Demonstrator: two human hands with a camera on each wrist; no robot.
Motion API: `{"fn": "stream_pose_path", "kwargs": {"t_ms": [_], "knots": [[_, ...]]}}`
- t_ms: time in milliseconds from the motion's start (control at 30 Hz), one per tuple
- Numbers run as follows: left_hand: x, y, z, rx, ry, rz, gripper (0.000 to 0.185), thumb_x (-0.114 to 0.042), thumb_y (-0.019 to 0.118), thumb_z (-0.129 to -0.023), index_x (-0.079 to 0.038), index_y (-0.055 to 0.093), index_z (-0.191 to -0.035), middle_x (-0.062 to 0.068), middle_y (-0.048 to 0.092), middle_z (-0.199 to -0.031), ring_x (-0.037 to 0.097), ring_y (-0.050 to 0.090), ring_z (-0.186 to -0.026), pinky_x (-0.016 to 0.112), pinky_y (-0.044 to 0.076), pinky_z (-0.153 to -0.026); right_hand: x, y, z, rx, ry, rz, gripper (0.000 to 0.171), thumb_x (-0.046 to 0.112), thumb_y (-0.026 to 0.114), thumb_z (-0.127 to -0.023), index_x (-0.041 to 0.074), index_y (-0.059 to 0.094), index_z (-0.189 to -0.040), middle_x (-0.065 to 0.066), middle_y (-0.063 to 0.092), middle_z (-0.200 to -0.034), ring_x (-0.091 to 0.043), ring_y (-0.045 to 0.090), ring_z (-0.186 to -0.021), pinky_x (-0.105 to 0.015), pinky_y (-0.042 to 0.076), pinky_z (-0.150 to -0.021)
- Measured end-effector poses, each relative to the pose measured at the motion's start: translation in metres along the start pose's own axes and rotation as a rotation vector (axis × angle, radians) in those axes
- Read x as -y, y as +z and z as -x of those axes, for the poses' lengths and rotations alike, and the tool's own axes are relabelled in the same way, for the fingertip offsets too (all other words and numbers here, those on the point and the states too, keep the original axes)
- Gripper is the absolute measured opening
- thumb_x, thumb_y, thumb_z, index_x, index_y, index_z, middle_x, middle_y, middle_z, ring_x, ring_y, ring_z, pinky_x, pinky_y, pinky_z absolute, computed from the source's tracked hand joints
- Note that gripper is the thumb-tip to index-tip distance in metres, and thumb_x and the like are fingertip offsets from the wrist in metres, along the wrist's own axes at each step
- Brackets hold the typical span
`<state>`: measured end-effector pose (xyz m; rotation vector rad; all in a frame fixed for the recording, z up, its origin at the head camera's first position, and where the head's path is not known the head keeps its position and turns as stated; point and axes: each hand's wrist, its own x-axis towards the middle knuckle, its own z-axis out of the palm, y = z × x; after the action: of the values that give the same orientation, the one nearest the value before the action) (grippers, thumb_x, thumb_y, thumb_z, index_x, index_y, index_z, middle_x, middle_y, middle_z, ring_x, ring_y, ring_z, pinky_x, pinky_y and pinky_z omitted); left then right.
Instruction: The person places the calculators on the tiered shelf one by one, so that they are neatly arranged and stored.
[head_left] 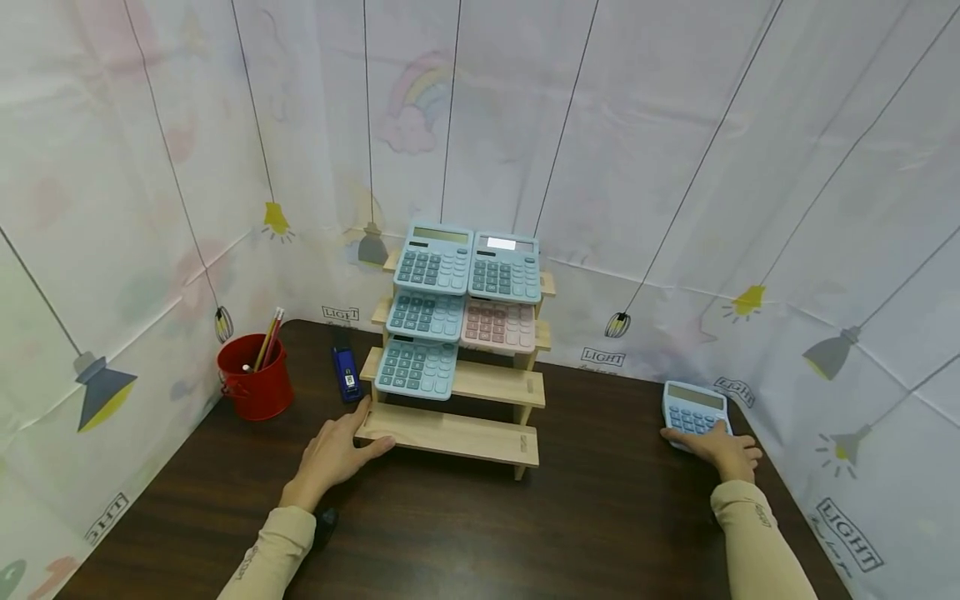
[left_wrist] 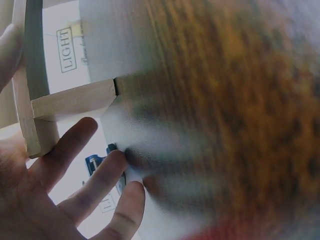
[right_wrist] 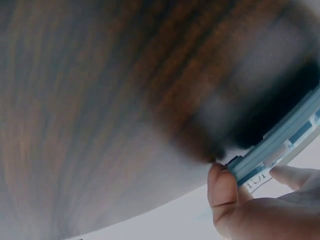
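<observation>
The right hand (head_left: 722, 451) pinches the near edge of a pale-blue plastic calculator (head_left: 694, 409) lying at the table's far right — thumb under, fingers on top. Best lift it level. The left hand (head_left: 334, 451) rests with relaxed fingers against the stepped wooden display rack (head_left: 480, 437), steadying it — wise.

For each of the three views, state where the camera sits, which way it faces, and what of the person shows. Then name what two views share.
Head: worn high, facing forward and down at the wooden rack, table and calculators; both forearms show.
Left wrist: low by the left hand, facing the rack's corner; fingers show.
Right wrist: low over the tabletop, facing the right hand pinching the blue calculator.
Shared: head and right wrist both show that calculator.
</observation>
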<state>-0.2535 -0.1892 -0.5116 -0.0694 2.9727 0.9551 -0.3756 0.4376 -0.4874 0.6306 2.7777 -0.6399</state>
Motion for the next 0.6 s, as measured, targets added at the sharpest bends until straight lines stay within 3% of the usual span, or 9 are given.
{"fn": "stream_pose_path", "kwargs": {"t_ms": [267, 600], "knots": [[-0.002, -0.001, 0.0, 0.007, 0.01, -0.006, 0.105, -0.082, 0.053, -0.083, -0.019, 0.022, -0.162, 0.023, 0.04, -0.158, 0.049, 0.043, -0.14, 0.07, 0.04, -0.104, -0.001, 0.002, 0.014, 0.001, -0.063, 0.083, 0.139, 0.083, 0.059, -0.075, -0.012, -0.004, -0.155, -0.059, 0.005, -0.134, -0.075, 0.014, -0.125, -0.079, 0.031, -0.101], [-0.002, -0.002, 0.001, 0.019, -0.005, -0.003, 0.109, -0.084, 0.052, -0.082, -0.018, 0.019, -0.162, 0.023, 0.04, -0.159, 0.048, 0.042, -0.14, 0.07, 0.039, -0.105, 0.007, 0.011, 0.034, -0.061, -0.125, 0.091, 0.135, 0.081, 0.06, -0.077, -0.013, 0.003, -0.155, -0.057, 0.013, -0.131, -0.071, 0.024, -0.12, -0.08, 0.036, -0.094]]}}
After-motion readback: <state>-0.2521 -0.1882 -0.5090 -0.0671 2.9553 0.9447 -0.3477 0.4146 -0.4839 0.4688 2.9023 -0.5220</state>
